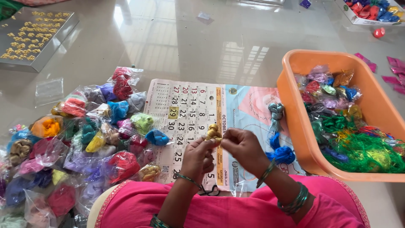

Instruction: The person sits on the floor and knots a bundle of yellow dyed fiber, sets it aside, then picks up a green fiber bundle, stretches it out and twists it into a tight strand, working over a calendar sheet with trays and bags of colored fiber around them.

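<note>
My left hand (197, 155) and my right hand (241, 146) meet over a calendar sheet (185, 110) laid on the floor. Together they pinch a small golden-yellow thread bundle (213, 132) between the fingertips. Both wrists wear green bangles. A blue thread skein (281, 153) lies just right of my right hand, and a grey-blue skein (276, 111) lies beyond it. A pink garment covers my lap at the bottom edge.
An orange plastic tub (295, 122) at the right holds several bagged thread bundles and loose green thread. A heap of small clear bags of coloured thread (84, 139) spreads at the left. A tray of small gold pieces (38, 63) sits far left. A box of coloured items (371, 10) is top right.
</note>
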